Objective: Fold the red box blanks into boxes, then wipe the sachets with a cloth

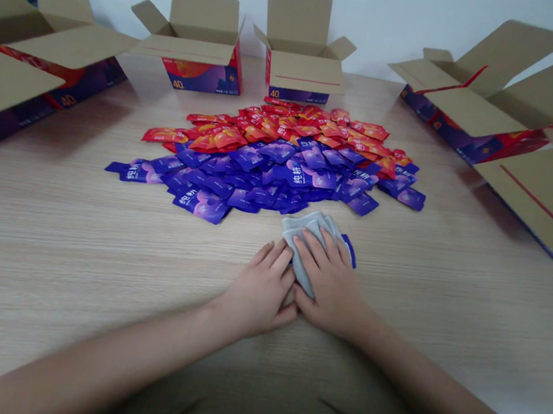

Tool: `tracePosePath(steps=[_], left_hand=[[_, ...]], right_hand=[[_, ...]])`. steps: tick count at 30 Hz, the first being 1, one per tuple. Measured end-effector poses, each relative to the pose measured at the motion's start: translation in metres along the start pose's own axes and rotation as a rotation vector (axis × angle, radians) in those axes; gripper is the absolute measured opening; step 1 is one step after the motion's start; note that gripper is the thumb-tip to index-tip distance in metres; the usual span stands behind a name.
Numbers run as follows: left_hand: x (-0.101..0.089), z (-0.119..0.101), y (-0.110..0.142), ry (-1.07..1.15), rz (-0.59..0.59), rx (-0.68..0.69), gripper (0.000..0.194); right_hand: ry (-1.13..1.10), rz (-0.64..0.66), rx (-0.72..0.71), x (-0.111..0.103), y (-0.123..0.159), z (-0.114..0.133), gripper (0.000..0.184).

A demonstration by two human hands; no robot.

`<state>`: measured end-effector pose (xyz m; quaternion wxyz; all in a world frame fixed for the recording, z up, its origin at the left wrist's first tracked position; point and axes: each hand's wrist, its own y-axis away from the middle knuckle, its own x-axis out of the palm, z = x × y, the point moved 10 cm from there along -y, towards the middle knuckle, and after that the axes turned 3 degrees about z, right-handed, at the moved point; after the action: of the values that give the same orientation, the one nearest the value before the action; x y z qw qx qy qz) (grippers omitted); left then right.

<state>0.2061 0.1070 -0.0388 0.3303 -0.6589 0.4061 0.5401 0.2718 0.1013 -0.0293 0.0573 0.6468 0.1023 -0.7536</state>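
In front of me a folded grey cloth [311, 223] lies over a purple sachet [348, 250], mostly hidden with only its edges showing. My right hand [331, 277] is pressed on the cloth with its fingers together, gripping it against the sachet. At the cloth's left side, my left hand [264, 286] has its fingers bent at the sachet's left edge and appears to hold it; the fingertips are partly covered. Both thumbs nearly touch. Just beyond the hands lies a heap of purple sachets [260, 175], with red sachets [276, 125] piled behind it.
Open cardboard boxes surround the pile: one box [202, 75] and another [298, 94] at the back, a box [88, 80] at the left, and boxes [471, 140] at the right with flaps spread. The wooden table [101, 239] meets a pale wall behind.
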Motion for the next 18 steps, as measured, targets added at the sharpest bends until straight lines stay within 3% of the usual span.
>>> tracePosePath(steps=[5, 12, 15, 18], left_hand=[[-0.003, 0.004, 0.007, 0.013, -0.009, -0.004, 0.061], [0.002, 0.011, 0.011, -0.021, -0.013, -0.005, 0.054], [0.003, 0.009, 0.009, -0.045, -0.014, -0.004, 0.052], [0.004, 0.006, 0.008, -0.072, -0.017, -0.002, 0.051]], right_hand=[[-0.002, 0.012, 0.01, -0.001, 0.0, -0.001, 0.071], [0.065, 0.003, 0.19, -0.004, 0.029, -0.057, 0.071], [0.073, 0.0, 0.176, -0.003, 0.031, -0.057, 0.07], [0.088, -0.011, 0.138, -0.002, 0.022, -0.042, 0.068]])
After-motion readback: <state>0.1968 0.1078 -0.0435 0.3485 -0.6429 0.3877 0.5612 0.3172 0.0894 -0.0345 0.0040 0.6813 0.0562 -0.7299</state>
